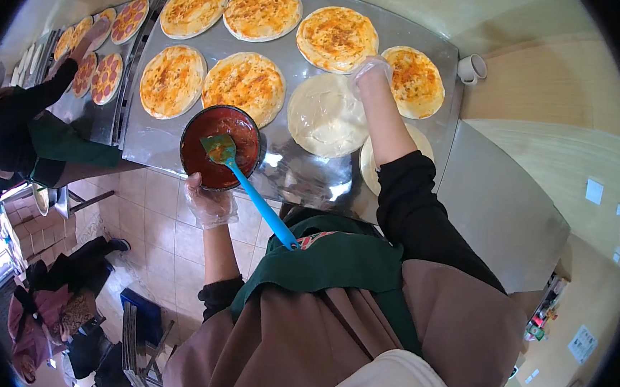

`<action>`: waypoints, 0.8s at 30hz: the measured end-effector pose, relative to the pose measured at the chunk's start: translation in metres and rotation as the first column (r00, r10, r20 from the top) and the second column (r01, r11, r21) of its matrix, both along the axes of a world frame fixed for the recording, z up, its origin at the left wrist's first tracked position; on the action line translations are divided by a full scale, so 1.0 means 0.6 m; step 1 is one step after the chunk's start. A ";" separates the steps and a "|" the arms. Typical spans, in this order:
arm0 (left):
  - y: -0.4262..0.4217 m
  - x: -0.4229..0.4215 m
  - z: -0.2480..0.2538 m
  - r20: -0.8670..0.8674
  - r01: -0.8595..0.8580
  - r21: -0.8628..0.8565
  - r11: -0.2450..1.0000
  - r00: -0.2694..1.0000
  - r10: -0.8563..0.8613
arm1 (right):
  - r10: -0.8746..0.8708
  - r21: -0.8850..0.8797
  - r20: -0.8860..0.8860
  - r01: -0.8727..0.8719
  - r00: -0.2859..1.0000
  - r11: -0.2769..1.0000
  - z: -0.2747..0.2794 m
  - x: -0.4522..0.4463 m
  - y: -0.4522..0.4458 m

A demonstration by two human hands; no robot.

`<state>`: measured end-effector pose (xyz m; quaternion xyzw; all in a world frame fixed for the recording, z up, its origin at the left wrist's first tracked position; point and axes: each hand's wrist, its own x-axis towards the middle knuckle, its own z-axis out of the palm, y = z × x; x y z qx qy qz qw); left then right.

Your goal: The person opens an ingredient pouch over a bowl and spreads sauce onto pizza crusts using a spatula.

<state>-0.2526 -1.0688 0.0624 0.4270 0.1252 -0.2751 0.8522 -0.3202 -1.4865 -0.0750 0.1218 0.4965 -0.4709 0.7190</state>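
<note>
My left hand [208, 204], in a clear plastic glove, grips the rim of a dark bowl [196, 158] with red sauce smeared inside. A blue spatula [259, 203] leans in the bowl, its sauce-coated head inside and its handle towards my apron. My gloved right hand [373, 71] is at the edge of a sauced pizza base [336, 38]; its fingers are mostly hidden. Just below that hand lies a pale dough round [327, 116] with a thin, creamy smear. Another sauced base [412, 83] is beside my right hand, and a plain round [375, 162] is partly behind my forearm.
Several more sauced bases [263, 10] lie on the steel table [291, 156]. A white mug [471, 68] lies by its right edge. At the left, a co-worker's hand [100, 31] reaches over pizzas with round slices [107, 79]. Another person [50, 305] is at lower left.
</note>
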 end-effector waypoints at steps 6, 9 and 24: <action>-0.007 -0.005 0.004 0.002 -0.002 -0.065 0.998 1.000 0.002 | 0.001 -0.043 -0.014 -0.002 1.000 0.999 -0.001 -0.014 0.003; -0.012 -0.008 0.004 -0.014 0.009 -0.061 0.998 1.000 -0.010 | 0.030 -0.072 -0.015 -0.031 0.999 0.997 0.004 -0.016 0.019; -0.052 -0.005 -0.025 0.035 0.051 -0.109 0.993 0.998 -0.048 | 0.957 -0.179 -0.161 -0.947 -0.239 -0.267 0.349 -0.145 0.363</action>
